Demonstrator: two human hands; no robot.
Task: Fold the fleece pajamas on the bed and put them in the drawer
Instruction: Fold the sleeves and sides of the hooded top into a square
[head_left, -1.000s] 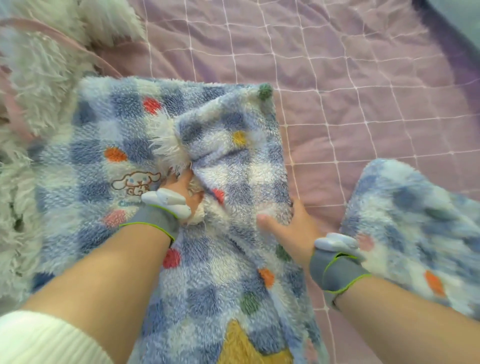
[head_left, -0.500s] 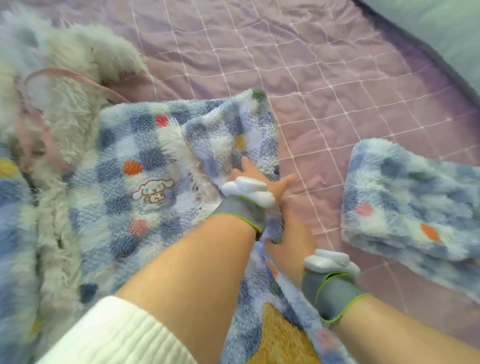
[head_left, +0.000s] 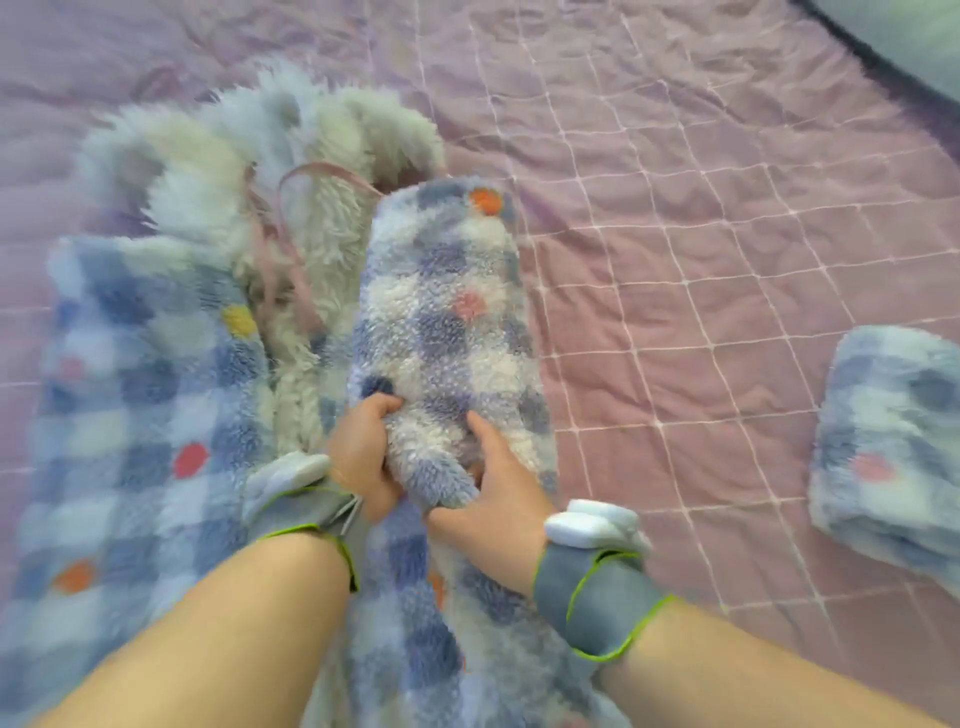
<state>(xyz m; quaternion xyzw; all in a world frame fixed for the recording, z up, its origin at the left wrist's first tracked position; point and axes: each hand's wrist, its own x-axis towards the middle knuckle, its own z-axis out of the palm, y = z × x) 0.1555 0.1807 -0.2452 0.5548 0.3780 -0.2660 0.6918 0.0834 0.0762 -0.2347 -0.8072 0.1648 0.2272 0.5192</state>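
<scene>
A blue-and-white checked fleece pajama top (head_left: 135, 415) with coloured dots lies spread on the bed, its white fluffy lining and hood (head_left: 311, 218) turned up at the far side. A long sleeve of it (head_left: 447, 322) stretches away from me down the middle. My left hand (head_left: 363, 457) and my right hand (head_left: 493, 493) both grip the near end of that sleeve, fingers dug into the pile. Both wrists wear grey bands with white trackers. A second piece, folded checked fleece pajamas (head_left: 893, 447), lies apart at the right.
The bed is covered by a pink quilted bedspread (head_left: 701, 234) with white stitched squares. A pink cord (head_left: 291, 249) runs across the fluffy lining. A pale green-grey surface (head_left: 914, 36) shows past the bed's edge at the top right. No drawer is in view.
The sleeve, earlier folded over the top's front, now lies stretched out away from me. Both hands have come together on its near end. The view has shifted left and further back.
</scene>
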